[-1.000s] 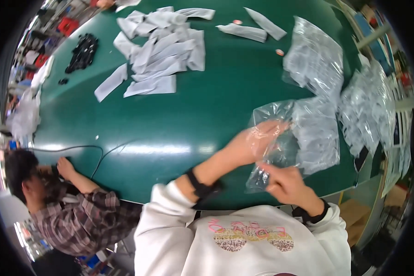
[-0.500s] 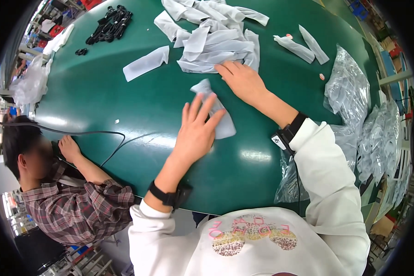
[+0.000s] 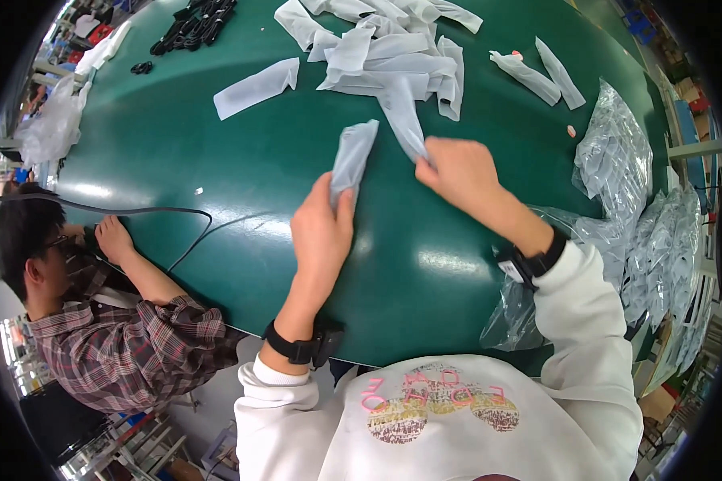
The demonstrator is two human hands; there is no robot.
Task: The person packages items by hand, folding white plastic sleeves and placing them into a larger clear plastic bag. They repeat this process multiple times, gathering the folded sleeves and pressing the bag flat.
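Note:
A narrow whitish, frosted plastic sleeve [image 3: 354,157] is gripped by my left hand [image 3: 321,228], its upper end pointing away from me. My right hand [image 3: 460,172] pinches the near end of a second frosted sleeve [image 3: 403,124], whose far end still lies against the pile. That pile of frosted sleeves [image 3: 393,56] spreads over the far middle of the green table [image 3: 401,305]. What the sleeves contain, if anything, I cannot make out. A single sleeve [image 3: 257,88] lies flat to the left of the pile.
Bundled black cables [image 3: 192,28] lie far left, with a small coil [image 3: 141,68] nearby. Two sleeves [image 3: 529,78] rest far right. Clear plastic bags [image 3: 610,152] cover the right edge. A co-worker in a plaid shirt [image 3: 136,353] sits at the left, near a black cable [image 3: 136,210].
My left hand has closed on the sleeve and lifted it upright. My right hand has drawn another sleeve out of the pile toward me.

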